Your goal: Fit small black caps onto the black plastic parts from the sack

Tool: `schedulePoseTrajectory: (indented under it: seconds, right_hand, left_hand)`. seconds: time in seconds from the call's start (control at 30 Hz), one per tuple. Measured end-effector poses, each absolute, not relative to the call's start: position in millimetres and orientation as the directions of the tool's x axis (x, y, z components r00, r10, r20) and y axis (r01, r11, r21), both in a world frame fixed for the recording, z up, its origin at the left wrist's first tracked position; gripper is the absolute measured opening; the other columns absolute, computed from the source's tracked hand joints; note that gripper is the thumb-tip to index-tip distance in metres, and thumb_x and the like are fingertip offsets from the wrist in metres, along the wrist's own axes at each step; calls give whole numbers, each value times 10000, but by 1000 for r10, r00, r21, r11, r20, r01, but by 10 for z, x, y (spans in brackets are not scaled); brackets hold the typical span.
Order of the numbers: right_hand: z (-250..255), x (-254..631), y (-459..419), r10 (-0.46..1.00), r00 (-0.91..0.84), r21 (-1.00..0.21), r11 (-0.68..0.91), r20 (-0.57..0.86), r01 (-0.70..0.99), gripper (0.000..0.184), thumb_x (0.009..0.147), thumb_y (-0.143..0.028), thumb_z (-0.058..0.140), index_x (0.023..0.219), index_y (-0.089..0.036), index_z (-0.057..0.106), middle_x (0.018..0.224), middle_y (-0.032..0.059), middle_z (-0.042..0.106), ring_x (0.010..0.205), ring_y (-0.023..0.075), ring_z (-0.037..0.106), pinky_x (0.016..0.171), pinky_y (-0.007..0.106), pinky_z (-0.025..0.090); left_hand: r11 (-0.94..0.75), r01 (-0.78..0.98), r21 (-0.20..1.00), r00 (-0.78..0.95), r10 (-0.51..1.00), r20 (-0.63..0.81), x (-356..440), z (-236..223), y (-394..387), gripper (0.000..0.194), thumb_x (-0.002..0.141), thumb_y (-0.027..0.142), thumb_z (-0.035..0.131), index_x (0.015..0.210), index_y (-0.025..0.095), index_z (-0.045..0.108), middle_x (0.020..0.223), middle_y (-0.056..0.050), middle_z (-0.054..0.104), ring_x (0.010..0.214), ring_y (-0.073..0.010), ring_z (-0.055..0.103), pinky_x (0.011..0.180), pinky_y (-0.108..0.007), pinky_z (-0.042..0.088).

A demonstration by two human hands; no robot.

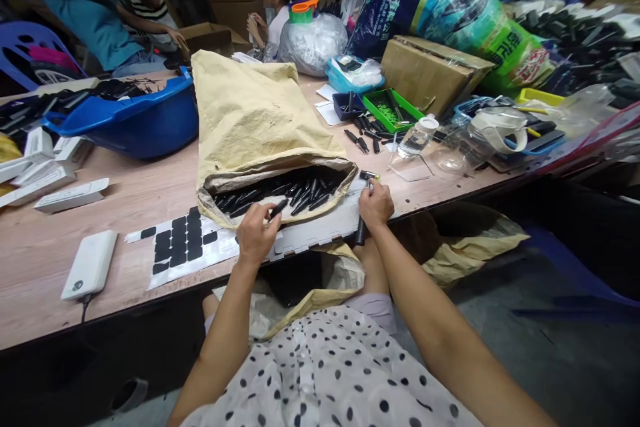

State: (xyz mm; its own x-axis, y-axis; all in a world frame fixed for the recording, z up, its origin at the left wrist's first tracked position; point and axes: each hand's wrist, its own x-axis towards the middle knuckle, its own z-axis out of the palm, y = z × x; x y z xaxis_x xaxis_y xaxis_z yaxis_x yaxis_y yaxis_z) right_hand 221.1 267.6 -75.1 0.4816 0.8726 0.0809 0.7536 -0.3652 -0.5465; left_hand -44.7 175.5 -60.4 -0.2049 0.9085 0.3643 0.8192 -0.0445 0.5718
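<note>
Between the fingers of my left hand (pixel 257 235) is a small black tapered tube (pixel 279 209), held at the mouth of a yellow woven sack (pixel 260 117). Many similar black tubes (pixel 305 193) lie inside the opening. My right hand (pixel 376 204) is closed around a small hammer (pixel 360 232); its dark handle points down and its head, with a yellow end, shows above the fist. Under both hands runs a pale grey strip (pixel 320 230) along the table edge. Left of it lies a white sheet with black rounded stickers (pixel 179 240).
A blue basin (pixel 135 121) and white boxes (pixel 73 197) are on the left, with a white power bank (pixel 90 265) nearer. To the right are a green tray (pixel 393 110), a clear bottle (pixel 418 137) and a carton (pixel 433 73). Open sacks (pixel 475 240) hang below the edge. People sit opposite.
</note>
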Motion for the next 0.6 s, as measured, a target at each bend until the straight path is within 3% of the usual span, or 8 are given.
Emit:
schedulePoseTrajectory:
  seconds: [0.13, 0.33, 0.43, 0.53, 0.6]
  right_hand:
    - [-776, 2210, 2679, 872, 481, -558, -356, 91, 750, 425, 934, -202, 487, 1310, -208, 685, 1158, 93, 624, 931, 212, 566, 698, 296, 328]
    - [-723, 2221, 2682, 878, 468, -551, -341, 103, 761, 447, 896, -286, 593, 1322, -170, 660, 1117, 112, 642, 913, 222, 569, 725, 298, 361]
    - [-648, 2303, 2698, 889, 457, -552, -360, 42, 752, 319, 857, -236, 619, 1140, -135, 726, 971, 96, 663, 812, 195, 546, 711, 286, 361]
    - [-632, 2387, 2636, 881, 472, -654, -352, 9, 669, 175, 845, -188, 550, 840, -127, 714, 738, 52, 599, 677, 160, 479, 665, 277, 362]
    - [-668, 2383, 2496, 868, 492, -792, -250, 73, 558, 234, 875, -234, 494, 895, -123, 699, 695, 32, 559, 634, 152, 476, 623, 265, 389]
  left_hand:
    - [-191, 814, 549, 47, 963, 265, -482, -745, 1483, 161, 842, 242, 657, 989, 223, 719, 796, -3, 618, 724, -130, 580, 672, -230, 445]
    - [-157, 805, 572, 14, 969, 247, -466, -912, 1541, 194, 794, 271, 748, 981, 220, 742, 867, -23, 642, 818, -166, 612, 762, -274, 485]
    - [-106, 794, 598, -47, 971, 235, -437, -958, 1590, 145, 796, 264, 754, 933, 217, 749, 856, -28, 645, 847, -179, 617, 777, -288, 482]
    - [-84, 784, 615, -71, 972, 223, -408, -982, 1608, 141, 797, 255, 750, 934, 222, 754, 866, -31, 653, 859, -186, 613, 803, -307, 477]
    - [-88, 782, 617, -59, 975, 213, -392, -985, 1617, 153, 787, 255, 757, 938, 229, 761, 869, -31, 655, 875, -195, 608, 838, -329, 469]
